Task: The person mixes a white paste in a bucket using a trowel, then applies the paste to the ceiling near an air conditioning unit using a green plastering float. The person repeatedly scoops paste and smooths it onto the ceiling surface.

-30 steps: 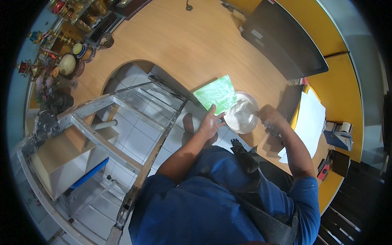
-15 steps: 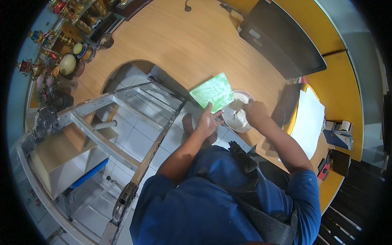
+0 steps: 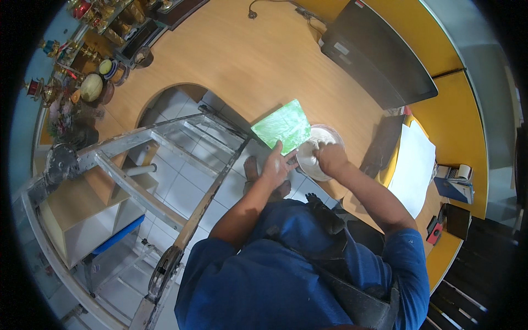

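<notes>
My left hand [image 3: 276, 165] grips a square green board [image 3: 280, 124] smeared with white at its lower edge, tilted over the desk's front edge. Its fingers also lie beside a round pale tub [image 3: 312, 165] of white paste, which sits just right of the board. My right hand [image 3: 330, 158] is closed over the tub, with fingertips down at the paste. What it holds is hidden by the fingers.
A paint-marked metal ladder [image 3: 140, 192] stands left of me over tiled floor, beside wooden shelving [image 3: 82, 231]. The wooden desk [image 3: 242, 55] carries trophies [image 3: 113, 22], ornaments [image 3: 91, 88], a dark monitor [image 3: 379, 55], paper sheets [image 3: 412, 165] and binders [image 3: 456, 184].
My right hand has moved leftward into the tub's area, and its forearm has swung with it. My left hand and the green board have shifted slightly to the left.
</notes>
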A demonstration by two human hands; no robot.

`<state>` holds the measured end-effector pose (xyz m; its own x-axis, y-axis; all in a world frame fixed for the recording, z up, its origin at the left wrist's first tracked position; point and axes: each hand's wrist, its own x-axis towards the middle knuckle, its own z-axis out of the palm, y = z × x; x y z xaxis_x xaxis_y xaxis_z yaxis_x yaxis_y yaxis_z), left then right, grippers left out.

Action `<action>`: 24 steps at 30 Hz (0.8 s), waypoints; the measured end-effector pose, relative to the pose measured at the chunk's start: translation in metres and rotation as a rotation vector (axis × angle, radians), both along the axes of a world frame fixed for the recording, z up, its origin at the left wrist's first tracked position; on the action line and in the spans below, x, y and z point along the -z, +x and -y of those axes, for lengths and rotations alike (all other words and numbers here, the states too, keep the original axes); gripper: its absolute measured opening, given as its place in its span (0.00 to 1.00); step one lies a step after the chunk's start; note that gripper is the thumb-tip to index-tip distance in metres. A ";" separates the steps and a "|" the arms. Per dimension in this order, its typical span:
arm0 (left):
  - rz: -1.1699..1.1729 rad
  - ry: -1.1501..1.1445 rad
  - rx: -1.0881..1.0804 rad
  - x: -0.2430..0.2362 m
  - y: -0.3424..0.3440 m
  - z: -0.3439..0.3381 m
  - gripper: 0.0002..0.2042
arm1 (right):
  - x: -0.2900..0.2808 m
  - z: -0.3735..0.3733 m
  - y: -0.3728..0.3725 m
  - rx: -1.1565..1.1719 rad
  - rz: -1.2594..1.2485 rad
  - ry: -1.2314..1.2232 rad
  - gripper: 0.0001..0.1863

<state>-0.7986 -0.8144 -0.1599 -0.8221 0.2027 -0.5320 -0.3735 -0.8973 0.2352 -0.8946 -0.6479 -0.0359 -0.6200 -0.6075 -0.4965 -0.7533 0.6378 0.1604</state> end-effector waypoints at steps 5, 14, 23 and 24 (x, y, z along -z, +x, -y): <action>-0.041 0.023 0.002 -0.003 0.004 0.001 0.37 | -0.021 -0.008 -0.012 0.040 0.020 0.192 0.10; -0.068 0.025 0.034 -0.001 0.002 0.001 0.38 | -0.003 -0.003 -0.016 0.038 0.127 0.169 0.10; -0.017 -0.029 0.064 -0.008 0.000 0.001 0.34 | -0.008 -0.010 -0.023 0.036 0.077 0.008 0.10; -0.010 -0.028 0.066 -0.008 -0.001 0.001 0.33 | -0.009 -0.010 -0.022 0.046 0.035 0.098 0.10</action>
